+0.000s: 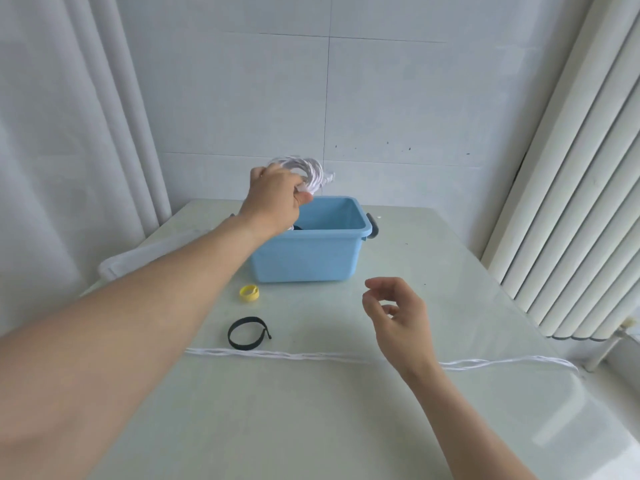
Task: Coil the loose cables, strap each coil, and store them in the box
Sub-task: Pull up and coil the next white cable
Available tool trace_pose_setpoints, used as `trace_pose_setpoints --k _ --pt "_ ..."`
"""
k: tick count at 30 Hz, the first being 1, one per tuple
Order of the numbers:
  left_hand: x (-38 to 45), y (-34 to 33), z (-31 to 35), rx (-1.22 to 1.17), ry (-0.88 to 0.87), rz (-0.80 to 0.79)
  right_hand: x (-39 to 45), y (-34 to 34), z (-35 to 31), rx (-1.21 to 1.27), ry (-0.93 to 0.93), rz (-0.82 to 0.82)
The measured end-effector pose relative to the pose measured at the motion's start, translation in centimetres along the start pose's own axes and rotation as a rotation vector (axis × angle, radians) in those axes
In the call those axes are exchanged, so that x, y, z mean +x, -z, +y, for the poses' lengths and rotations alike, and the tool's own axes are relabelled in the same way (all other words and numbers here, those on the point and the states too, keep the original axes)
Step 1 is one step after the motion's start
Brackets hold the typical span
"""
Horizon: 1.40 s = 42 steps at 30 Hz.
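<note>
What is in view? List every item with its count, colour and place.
coiled cable: one, white, held above the box's far left corner
box: one, light blue, open, mid table
loose cable: one, white, stretched across the table's near part
yellow strap: one, rolled, in front of the box
black strap: one, looped, nearer than the yellow strap
table: one, pale green
left hand: gripping the coiled cable
right hand: loosely curled, holding nothing, over the table

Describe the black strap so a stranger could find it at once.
Start at the blue box on the table. Nearer the camera lie a yellow strap, then the black strap, a larger open loop just beyond the stretched white cable.
</note>
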<state>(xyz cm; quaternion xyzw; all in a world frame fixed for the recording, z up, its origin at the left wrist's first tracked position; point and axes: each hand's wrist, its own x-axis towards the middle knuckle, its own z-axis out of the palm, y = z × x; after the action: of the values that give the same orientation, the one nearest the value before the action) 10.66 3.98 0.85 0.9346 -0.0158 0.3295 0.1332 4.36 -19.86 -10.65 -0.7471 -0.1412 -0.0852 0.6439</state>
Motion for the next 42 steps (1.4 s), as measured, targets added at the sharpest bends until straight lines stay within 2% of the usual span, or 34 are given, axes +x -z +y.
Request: trace_pose_setpoints --k 2,5,9,14,19,22,24,26,28,30,32,33,35,38,42 --pt "1.3 -1.2 -0.2 0.082 -0.036 -0.083 0.1 0.1 0.2 -0.001 -0.026 -0.001" --pt "3.1 -3.5 0.2 0.068 0.021 -0.228 0.2 0.1 0.4 -0.003 -0.057 -0.009" --pt "4.5 -5.8 1.4 0.096 0.000 -0.345 0.6 0.7 0.4 0.022 -0.088 -0.005" --pt "5.0 -6.2 1.9 0.054 0.149 -0.715 0.9 1.0 0.4 0.024 -0.099 0.022" --pt "5.5 -5.7 2.4 0.128 0.214 -0.710 0.7 0.8 0.3 -0.007 -0.133 -0.018" --pt "5.2 -5.3 3.0 0.223 0.185 -0.584 0.7 0.7 0.5 -0.026 -0.147 -0.035" --pt "5.0 -5.7 3.2 0.155 0.244 -0.558 0.6 0.7 0.5 -0.035 -0.154 -0.049" --pt "5.0 -6.3 3.4 0.060 0.318 -0.634 0.6 0.6 0.7 -0.039 -0.160 -0.055" --pt "5.3 -7.1 3.3 -0.156 0.407 -0.666 0.7 0.7 0.7 -0.034 -0.163 -0.056" --pt "5.6 -7.3 3.3 -0.357 0.378 -0.529 0.9 1.0 0.9 -0.023 -0.156 -0.040" --pt "5.7 -7.5 3.1 -0.237 0.212 -0.325 1.1 1.1 1.0 -0.021 -0.156 -0.025" --pt "5.6 -7.5 3.0 -0.142 0.140 -0.283 1.1 1.1 1.1 -0.023 -0.159 -0.026" --pt "5.3 -7.5 2.7 0.001 0.120 -0.368 1.1 1.1 1.3 -0.026 -0.165 -0.038" --pt "4.9 -7.5 1.8 0.084 0.310 -0.697 1.0 0.9 1.4 -0.020 -0.175 -0.056" --pt "5.1 -6.8 1.2 0.071 0.328 -0.836 1.0 0.8 1.6 -0.035 -0.180 -0.074"
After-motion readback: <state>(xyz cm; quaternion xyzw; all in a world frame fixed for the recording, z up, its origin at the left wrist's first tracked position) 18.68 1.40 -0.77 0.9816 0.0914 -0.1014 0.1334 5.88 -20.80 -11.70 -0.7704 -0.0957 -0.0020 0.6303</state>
